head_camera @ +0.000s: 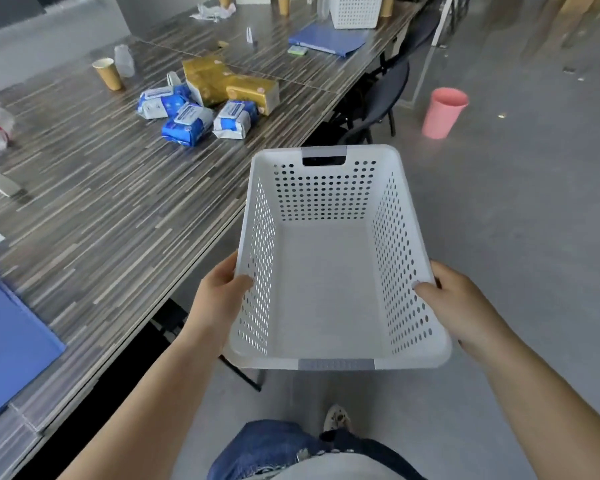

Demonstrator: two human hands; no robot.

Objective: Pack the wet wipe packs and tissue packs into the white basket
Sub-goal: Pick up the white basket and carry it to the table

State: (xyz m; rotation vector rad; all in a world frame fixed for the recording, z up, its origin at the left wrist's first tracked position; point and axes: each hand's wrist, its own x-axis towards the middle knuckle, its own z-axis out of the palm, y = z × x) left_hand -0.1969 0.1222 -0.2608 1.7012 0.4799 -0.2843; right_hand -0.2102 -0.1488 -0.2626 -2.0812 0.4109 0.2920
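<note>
White perforated plastic basket (pixel 329 292) carried empty, off the striped wood-grain surface (pixel 94 209); left hand (pixel 219 299) and right hand (pixel 465 306) each closed on a long rim, thumbs inside, presumably for level carrying; blue-white wet wipe packs (pixel 187 124) and gold tissue packs (pixel 229 83) clustered ahead, unpacked.

Office or meeting room. Evidence: long striped-laminate table (pixel 101 188); blue folders (pixel 326 38) near its far edge; paper cups (pixel 108 73) along it; dark chairs (pixel 378 95) tucked under its right edge; bare grey floor (pixel 516 209); pink bin (pixel 444 112) standing apart.
</note>
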